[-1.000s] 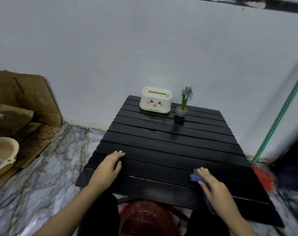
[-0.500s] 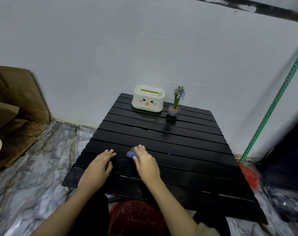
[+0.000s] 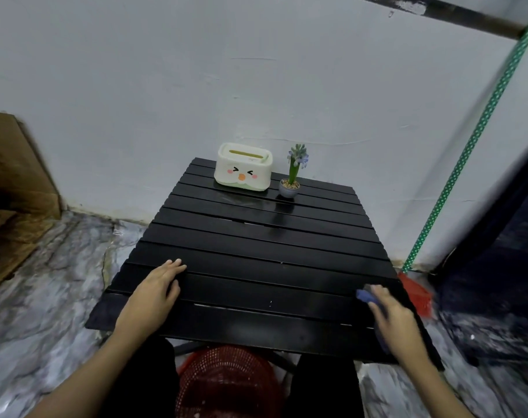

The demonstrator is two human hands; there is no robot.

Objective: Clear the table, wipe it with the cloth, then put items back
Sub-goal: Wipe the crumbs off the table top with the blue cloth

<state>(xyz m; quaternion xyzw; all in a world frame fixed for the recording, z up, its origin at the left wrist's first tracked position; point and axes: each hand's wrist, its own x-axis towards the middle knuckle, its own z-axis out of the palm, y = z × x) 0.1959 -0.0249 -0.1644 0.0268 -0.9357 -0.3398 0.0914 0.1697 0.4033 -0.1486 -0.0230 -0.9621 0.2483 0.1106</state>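
Red mesh basket (image 3: 226, 384) under black slatted counter (image 3: 265, 254) near edge. Left hand (image 3: 154, 294) flat on counter, grip loose, empty. Right hand (image 3: 395, 318) pressing blue cloth (image 3: 366, 296) at counter's right edge. Cream face-print tissue box (image 3: 242, 169), small potted hyacinth (image 3: 292, 176) at counter's far end.

1. The tissue box (image 3: 242, 166) stands at the far edge of the table (image 3: 265, 236), left of the potted plant (image 3: 292, 176), just beside it.
2. The left hand (image 3: 154, 292) rests flat on the near-left slats.
3. The right hand (image 3: 395, 321) presses the cloth (image 3: 366, 296) at the near-right edge.
4. The basket (image 3: 226, 383) sits under the near edge.
5. The broom (image 3: 456, 176) leans on the wall (image 3: 196, 86), right of the table.
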